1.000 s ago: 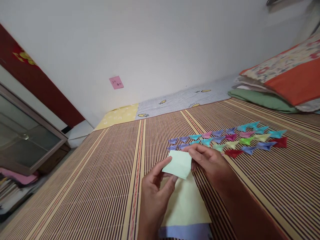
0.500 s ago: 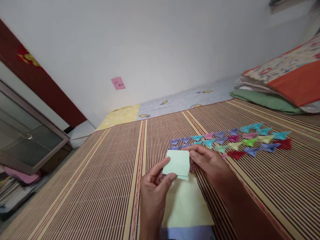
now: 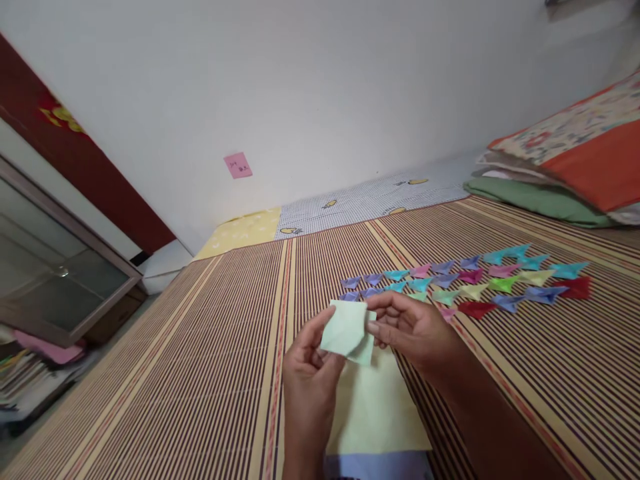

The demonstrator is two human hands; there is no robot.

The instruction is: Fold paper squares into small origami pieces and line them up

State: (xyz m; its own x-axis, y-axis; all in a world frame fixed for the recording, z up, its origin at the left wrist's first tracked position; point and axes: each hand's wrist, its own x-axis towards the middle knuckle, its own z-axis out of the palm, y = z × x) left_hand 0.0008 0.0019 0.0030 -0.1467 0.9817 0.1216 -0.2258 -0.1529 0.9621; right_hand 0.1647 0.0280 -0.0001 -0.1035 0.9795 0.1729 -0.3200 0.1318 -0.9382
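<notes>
A pale green folded sheet of paper (image 3: 345,328) is held up between my two hands, its layers partly spread. My left hand (image 3: 313,360) grips its left side, with the thumb low and the index finger at the upper left edge. On the right edge, my right hand (image 3: 407,323) pinches the paper between thumb and fingers, the upper layer lifted off the lower one. Beneath the hands lies a pale yellow sheet of paper (image 3: 383,413), and a blue-violet sheet (image 3: 377,465) shows at its near edge.
Several rows of small coloured folded-paper shapes (image 3: 501,285) lie beyond my right hand on the striped mat (image 3: 210,360). Folded bedding (image 3: 575,167) is stacked at the right. A pink note (image 3: 238,165) is on the wall, and a glass-fronted cabinet (image 3: 60,267) stands at the left.
The green paper's layers have shifted apart, with the top one tilted and its right side raised. My right thumb has moved down along the right edge.
</notes>
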